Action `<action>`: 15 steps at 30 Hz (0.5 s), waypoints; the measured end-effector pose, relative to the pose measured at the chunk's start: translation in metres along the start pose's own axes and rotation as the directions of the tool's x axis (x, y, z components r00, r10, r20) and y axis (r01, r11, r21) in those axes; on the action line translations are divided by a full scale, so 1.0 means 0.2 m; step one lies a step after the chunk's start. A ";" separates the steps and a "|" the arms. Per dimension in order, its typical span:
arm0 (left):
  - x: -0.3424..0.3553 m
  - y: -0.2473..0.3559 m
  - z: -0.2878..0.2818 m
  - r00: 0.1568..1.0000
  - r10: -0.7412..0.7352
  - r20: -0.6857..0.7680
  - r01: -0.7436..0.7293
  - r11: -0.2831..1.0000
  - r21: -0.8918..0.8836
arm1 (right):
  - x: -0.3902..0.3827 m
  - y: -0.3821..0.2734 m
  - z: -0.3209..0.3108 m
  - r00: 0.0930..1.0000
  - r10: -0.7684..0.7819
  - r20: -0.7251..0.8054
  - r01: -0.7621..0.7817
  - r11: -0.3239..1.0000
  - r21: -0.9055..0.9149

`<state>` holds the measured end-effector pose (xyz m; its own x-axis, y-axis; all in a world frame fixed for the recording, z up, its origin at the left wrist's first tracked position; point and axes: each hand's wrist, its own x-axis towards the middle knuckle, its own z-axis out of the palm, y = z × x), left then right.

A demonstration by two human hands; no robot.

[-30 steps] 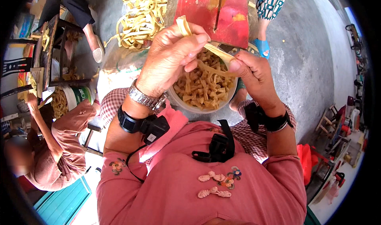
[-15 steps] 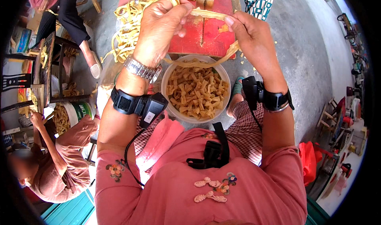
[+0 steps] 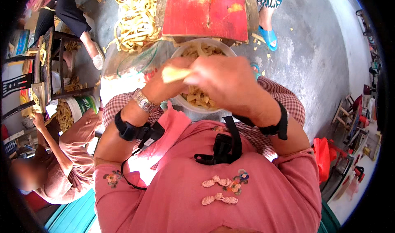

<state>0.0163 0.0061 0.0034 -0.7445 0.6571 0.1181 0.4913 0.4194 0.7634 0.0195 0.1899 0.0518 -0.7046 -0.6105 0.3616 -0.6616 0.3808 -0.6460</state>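
A pale yellow flat strip (image 3: 176, 74) is folded between my two hands, blurred by motion. My right hand (image 3: 226, 78) is closed on it, thumb pressed along it. My left hand (image 3: 168, 85) is closed at the strip's other side, its fingers partly hidden behind the strip and the right hand. Both hands are over a round white tub (image 3: 177, 51) between my knees. Short yellowish-brown cut pieces (image 3: 197, 98) fill the tub. Another strip end (image 3: 200, 48) lies over the pieces at the far side of the tub.
A red wooden board (image 3: 201, 21) lies on a bench ahead. Left of it is a heap of long yellow strips (image 3: 138, 19). A seated person (image 3: 61, 167) works at left beside a bucket of pieces (image 3: 65, 114). Another person's blue slipper (image 3: 268, 38) is at far right.
Both hands came down and toward me, from above the red board to over the tub. The strip, stretched between them before, is now folded close between the hands.
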 end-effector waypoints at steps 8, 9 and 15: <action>0.07 -0.03 0.07 0.697 -0.693 0.186 0.429 0.195 -0.882 | -0.16 -0.09 0.25 0.966 -0.094 0.240 0.051 0.982 0.179; 0.04 -0.02 0.02 0.742 -0.636 0.214 0.413 0.182 -0.892 | -0.12 -0.14 0.18 0.931 -0.007 0.366 -0.024 0.997 0.079; 0.08 0.28 -0.03 0.828 -0.555 0.086 0.455 0.573 -0.681 | -0.08 0.07 0.02 0.900 0.294 -0.323 -0.111 0.868 0.483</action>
<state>0.0298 0.0364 0.0512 -0.8496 0.3652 -0.3806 -0.3652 0.1133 0.9240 0.0215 0.2020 0.0347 -0.9114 -0.2130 0.3520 -0.3723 0.0626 -0.9260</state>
